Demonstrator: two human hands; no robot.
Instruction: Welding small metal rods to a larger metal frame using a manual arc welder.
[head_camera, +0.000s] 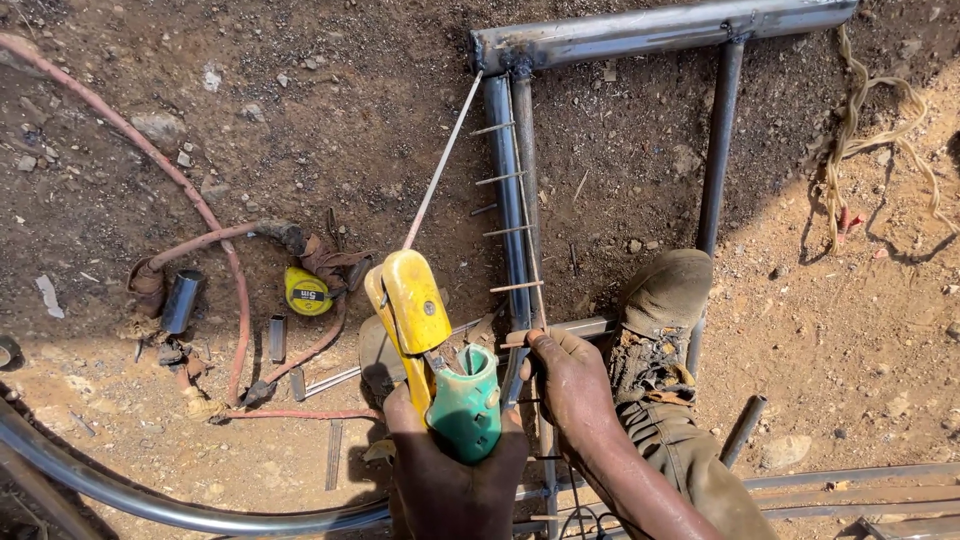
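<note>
Outdoors, on bare brown dirt (330, 110) strewn with pebbles, half in shade, half in hard sun. A steel frame (640, 30) lies flat on the ground, thin cross rods (500, 178) set along one of its bars. The left hand (450, 480) is clamped round a yellow-and-green electrode holder (430, 350) whose welding rod (440, 165) reaches to the frame's corner. The right hand (565, 375) pinches a thin rod (528, 220) lying along the bar. A boot (665, 295) stands on the frame. A red hose (190, 190), a yellow tape measure (307, 291) and pipe offcuts lie left; frayed rope (860, 120) lies right.
</note>
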